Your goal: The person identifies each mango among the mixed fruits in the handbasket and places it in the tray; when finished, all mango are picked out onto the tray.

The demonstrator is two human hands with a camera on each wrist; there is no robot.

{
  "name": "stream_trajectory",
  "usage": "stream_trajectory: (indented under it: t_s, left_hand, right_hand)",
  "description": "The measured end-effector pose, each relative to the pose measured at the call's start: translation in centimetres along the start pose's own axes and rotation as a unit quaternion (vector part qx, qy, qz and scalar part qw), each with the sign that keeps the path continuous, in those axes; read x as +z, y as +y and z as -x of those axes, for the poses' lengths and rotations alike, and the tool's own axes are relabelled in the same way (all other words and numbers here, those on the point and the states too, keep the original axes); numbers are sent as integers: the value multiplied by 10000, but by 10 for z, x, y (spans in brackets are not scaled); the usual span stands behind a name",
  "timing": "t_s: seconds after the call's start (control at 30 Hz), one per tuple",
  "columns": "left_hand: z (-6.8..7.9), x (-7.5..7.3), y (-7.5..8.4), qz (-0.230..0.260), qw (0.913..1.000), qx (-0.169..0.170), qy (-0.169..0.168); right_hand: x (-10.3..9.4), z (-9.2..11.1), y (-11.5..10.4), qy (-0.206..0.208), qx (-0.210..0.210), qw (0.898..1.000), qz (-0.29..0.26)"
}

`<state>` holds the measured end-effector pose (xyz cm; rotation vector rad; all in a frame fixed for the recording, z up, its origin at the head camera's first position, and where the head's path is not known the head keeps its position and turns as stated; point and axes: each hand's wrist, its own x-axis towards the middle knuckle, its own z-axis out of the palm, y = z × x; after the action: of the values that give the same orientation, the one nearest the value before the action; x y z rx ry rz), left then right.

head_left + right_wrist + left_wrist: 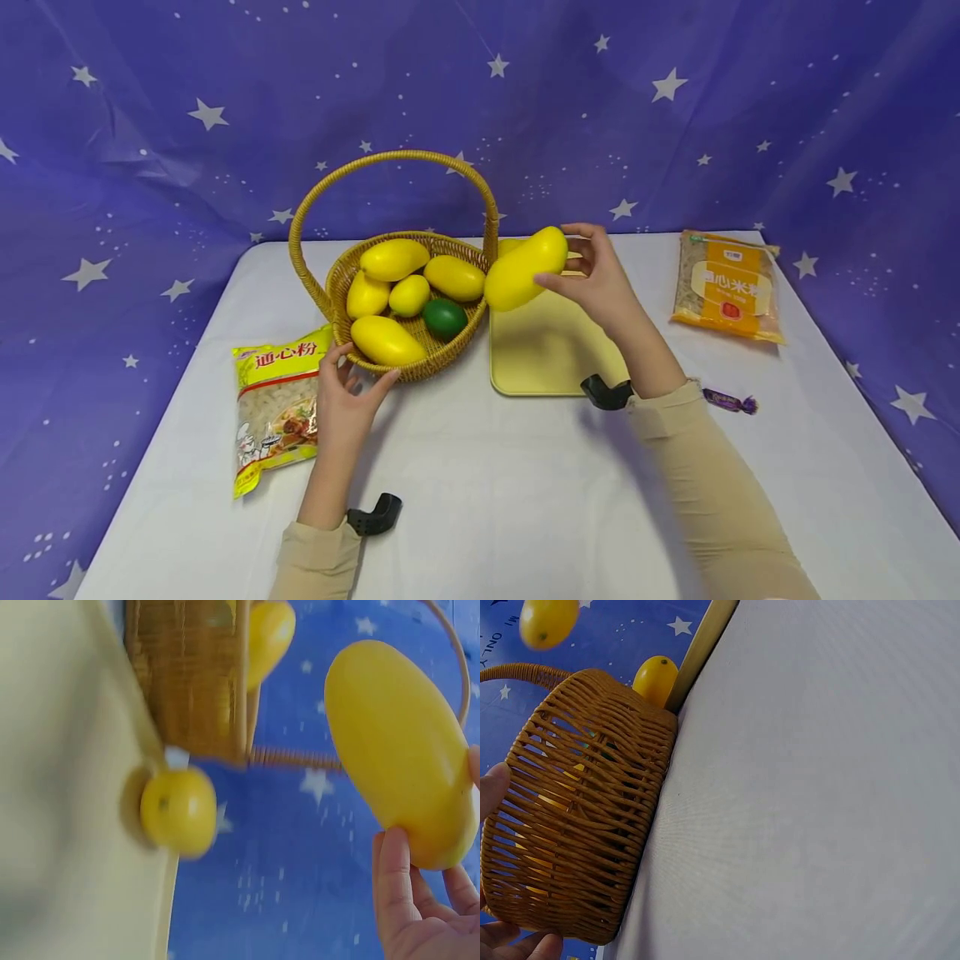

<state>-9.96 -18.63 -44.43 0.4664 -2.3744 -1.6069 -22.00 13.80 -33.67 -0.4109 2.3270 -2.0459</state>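
Note:
My right hand (592, 275) holds a large yellow mango (525, 268) up between thumb and fingers, over the left side of a pale yellow tray (551, 367). In the right wrist view the fingertips press its lower end. My left hand (352, 396) grips the near left side of a wicker basket (450, 354), thumb and fingers spread apart along its rim. Several yellow mangoes, such as a front one (386, 340), lie inside the basket with a dark green fruit (445, 319). Another yellow fruit (178, 812) rests on the tray, mostly hidden behind the held mango in the head view.
A yellow pasta bag (277, 408) lies left of the basket, partly behind my left hand. At the far right are an orange bag (727, 287) with a thin green stick (731, 243) across its top, and a purple wrapped candy (731, 402) near my right sleeve. The tall basket handle (397, 156) arches up.

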Motion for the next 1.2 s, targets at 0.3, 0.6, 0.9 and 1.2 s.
stream_trajectory:
  t_s: [0.3,0.6,0.9,1.2]
  left_hand:
    - [-2,-2,-1,103,9998,131,56]
    - [1,-4,-1,82,9999,98,86]
    - [1,-3,1,15,10000,74,34]
    - [0,-1,-1,19,9999,146,14]
  right_hand:
    - [-61,-18,27,281,735,9968,-134]
    - [-84,-48,69,-391,1573,9839,-748]
    - [-89,-76,98,-831,1970,9756,-491]
    - [-89,-93,121,-995,2230,9675,-654]
